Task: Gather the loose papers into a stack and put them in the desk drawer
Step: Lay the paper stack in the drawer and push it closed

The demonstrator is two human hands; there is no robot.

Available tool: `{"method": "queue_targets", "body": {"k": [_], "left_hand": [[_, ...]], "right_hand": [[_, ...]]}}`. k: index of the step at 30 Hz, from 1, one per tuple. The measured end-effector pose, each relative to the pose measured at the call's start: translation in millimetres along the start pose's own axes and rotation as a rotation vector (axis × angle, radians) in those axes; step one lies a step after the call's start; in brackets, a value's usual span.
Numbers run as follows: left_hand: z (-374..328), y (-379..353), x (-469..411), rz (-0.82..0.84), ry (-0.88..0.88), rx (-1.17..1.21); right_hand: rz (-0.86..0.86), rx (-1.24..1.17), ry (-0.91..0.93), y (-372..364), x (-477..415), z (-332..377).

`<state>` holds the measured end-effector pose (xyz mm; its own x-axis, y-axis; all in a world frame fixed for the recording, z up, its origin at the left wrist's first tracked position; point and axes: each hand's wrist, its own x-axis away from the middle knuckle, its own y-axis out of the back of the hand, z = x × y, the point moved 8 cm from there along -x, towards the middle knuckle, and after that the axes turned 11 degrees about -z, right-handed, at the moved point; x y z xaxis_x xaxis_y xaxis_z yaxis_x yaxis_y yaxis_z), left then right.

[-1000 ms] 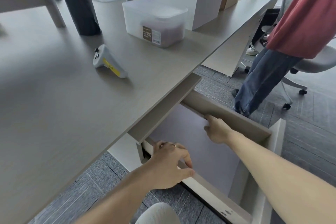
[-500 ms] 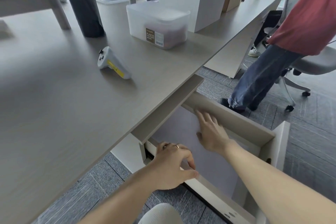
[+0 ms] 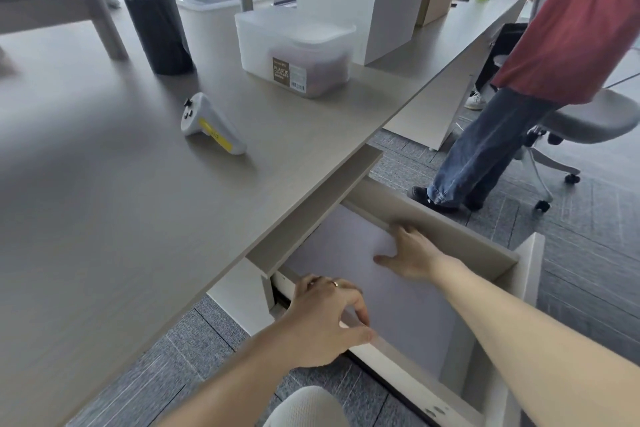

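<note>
inside one open drawer (image 3: pixel 429 218), one paper stack (image 3: pixel 346 263) under the flat, spread right hand (image 3: pixel 414 258); left hand (image 3: pixel 323 321) gripping the near wall

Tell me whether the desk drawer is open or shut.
Open. The drawer is pulled out from under the desk, its pale inside exposed; the right hand lies flat inside and the left hand grips its near wall.

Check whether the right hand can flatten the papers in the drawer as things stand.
Probably yes: the right hand already lies open on the papers inside the open drawer, nothing above them. The left hand only grips the near wall.
</note>
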<state>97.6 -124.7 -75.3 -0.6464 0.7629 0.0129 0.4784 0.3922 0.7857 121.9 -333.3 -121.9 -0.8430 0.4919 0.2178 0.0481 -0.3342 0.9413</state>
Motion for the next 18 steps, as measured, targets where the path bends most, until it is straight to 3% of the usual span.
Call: {"method": "queue_targets", "body": {"k": [3,5,7,10,13,18], "left_hand": [[-4,0,1,0.018,0.020,-0.005],[-5,3,2,0.017,0.036,-0.013],[-7,7,4,-0.004,0.037,-0.034],[-14,29,6,-0.228,-0.033,-0.092],[-19,55,10,-0.411,-0.018,-0.207],[11,67,17,-0.345,0.270,-0.286]], "right_hand": [[-0.014,-0.101,0.040,20,22,0],[-0.118,-0.158,0.078,46,45,-12],[-0.272,-0.065,0.073,78,69,-39],[-0.413,0.067,-0.122,111,105,-97],[-0.292,-0.082,-0.409,100,138,-135],[-0.190,-0.299,-0.515,73,151,-121]]}}
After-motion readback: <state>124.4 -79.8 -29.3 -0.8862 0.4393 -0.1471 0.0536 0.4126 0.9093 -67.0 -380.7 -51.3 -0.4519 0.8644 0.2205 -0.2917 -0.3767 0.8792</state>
